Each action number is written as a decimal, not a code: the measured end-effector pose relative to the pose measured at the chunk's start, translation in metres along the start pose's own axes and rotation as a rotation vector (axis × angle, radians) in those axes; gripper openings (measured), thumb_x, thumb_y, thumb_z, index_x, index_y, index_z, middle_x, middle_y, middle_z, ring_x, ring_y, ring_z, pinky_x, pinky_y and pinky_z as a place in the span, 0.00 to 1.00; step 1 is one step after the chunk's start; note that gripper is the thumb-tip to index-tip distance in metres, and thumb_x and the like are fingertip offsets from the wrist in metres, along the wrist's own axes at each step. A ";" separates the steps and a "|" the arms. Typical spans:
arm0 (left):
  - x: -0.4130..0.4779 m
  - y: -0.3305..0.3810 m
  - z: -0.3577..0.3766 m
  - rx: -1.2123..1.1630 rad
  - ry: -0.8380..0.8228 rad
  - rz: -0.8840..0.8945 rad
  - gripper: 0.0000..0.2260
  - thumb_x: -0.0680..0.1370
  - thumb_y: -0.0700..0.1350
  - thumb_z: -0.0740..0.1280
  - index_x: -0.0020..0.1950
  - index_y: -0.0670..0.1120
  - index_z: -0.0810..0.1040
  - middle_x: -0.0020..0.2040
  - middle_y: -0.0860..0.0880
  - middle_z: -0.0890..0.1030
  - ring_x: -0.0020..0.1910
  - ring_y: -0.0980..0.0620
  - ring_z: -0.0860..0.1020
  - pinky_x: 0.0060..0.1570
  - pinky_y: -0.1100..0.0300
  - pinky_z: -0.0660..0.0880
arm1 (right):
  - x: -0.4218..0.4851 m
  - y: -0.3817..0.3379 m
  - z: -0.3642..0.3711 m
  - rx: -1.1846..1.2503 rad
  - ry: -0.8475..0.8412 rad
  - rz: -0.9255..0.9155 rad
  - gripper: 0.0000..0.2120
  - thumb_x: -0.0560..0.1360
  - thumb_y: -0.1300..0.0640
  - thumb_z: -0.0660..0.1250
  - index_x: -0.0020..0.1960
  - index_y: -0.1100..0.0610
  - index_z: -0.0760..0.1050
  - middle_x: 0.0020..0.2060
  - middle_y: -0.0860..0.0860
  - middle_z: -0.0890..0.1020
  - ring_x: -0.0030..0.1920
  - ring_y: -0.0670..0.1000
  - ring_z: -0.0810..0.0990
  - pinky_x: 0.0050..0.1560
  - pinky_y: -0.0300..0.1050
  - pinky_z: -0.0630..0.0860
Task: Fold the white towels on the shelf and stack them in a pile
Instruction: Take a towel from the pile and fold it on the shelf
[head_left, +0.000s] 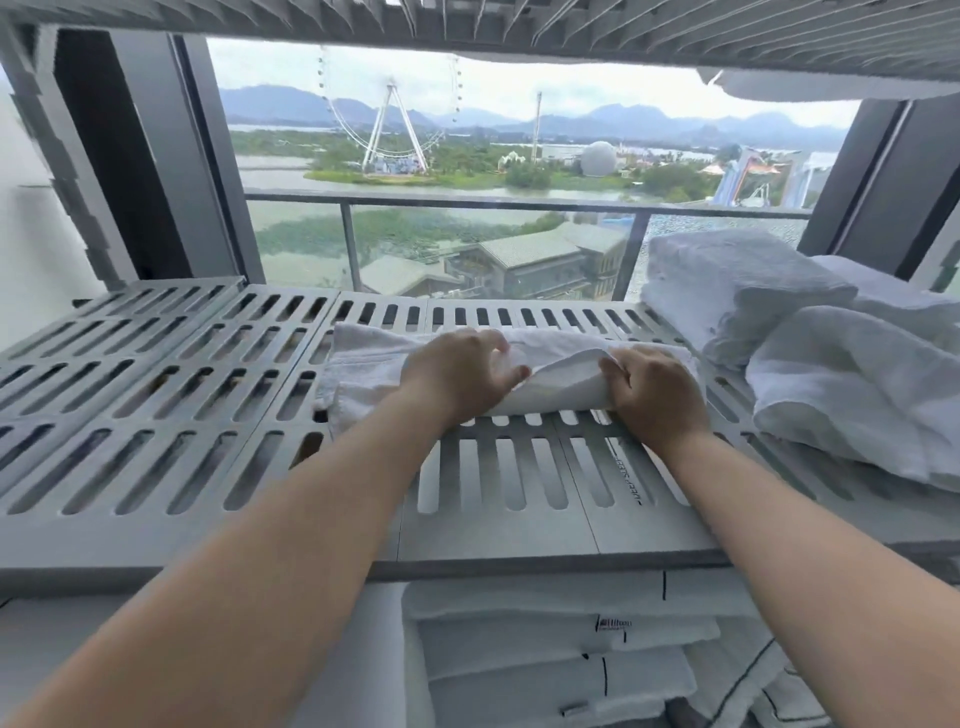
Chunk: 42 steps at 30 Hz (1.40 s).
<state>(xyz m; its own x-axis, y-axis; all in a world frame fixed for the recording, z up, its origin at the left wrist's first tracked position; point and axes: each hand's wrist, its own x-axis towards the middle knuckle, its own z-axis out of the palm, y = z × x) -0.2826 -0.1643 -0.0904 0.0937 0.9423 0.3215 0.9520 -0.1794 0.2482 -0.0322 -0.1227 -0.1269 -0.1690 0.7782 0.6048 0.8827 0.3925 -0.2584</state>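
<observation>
Grey slotted plastic makes up the shelf (156, 395), which stands before a wide window (467, 156) looking over water and a fairground. At the middle of the shelf lies a white towel (374, 364), lengthwise across the slats and partly doubled over into a thick, rumpled band. The left hand (462, 371) sits on its centre with fingers curled over the raised fold and the thumb tucked under it; the right hand (657, 397) grips the towel's right end, fingers bent round the near edge. So each grip is narrow and full of cloth. To the right, on the same shelf, a heap of white towels (841, 395) waits; they look loosely bundled rather than squared, though the wide lens makes that hard to judge. Below the shelf's front edge, folded linens (545, 649) with dark trim are stacked. Terry like this should be light, soft and limp, with no stiffness to hold a crease, and it will likely drag on the slots rather than slide. It is best taken at corners or along a hem, pulled taut between both hands, then pressed flat once each fold is laid over.
</observation>
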 end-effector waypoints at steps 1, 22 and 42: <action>-0.006 0.005 0.004 0.059 -0.054 0.005 0.27 0.76 0.67 0.63 0.71 0.56 0.72 0.68 0.50 0.77 0.66 0.47 0.75 0.60 0.50 0.74 | -0.001 0.000 -0.001 0.008 0.021 0.004 0.14 0.82 0.51 0.59 0.44 0.57 0.78 0.44 0.56 0.83 0.49 0.59 0.79 0.50 0.51 0.71; -0.053 0.040 -0.063 0.191 -0.106 -0.196 0.20 0.73 0.39 0.57 0.59 0.56 0.79 0.57 0.50 0.81 0.56 0.46 0.78 0.47 0.53 0.72 | -0.045 -0.013 -0.065 -0.129 0.105 0.014 0.14 0.71 0.64 0.60 0.50 0.55 0.82 0.46 0.55 0.83 0.48 0.58 0.78 0.52 0.51 0.68; -0.103 0.055 -0.025 0.523 0.369 -0.024 0.07 0.77 0.35 0.66 0.47 0.47 0.80 0.49 0.47 0.78 0.49 0.46 0.78 0.48 0.52 0.78 | -0.085 -0.019 -0.065 -0.091 -0.014 0.009 0.17 0.70 0.62 0.61 0.55 0.52 0.79 0.47 0.53 0.84 0.49 0.58 0.79 0.56 0.52 0.67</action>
<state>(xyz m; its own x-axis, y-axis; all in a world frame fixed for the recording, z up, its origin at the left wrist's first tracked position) -0.2473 -0.2780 -0.0868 0.0525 0.7683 0.6380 0.9778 0.0903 -0.1892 -0.0058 -0.2282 -0.1248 -0.1665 0.7889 0.5916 0.9203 0.3397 -0.1941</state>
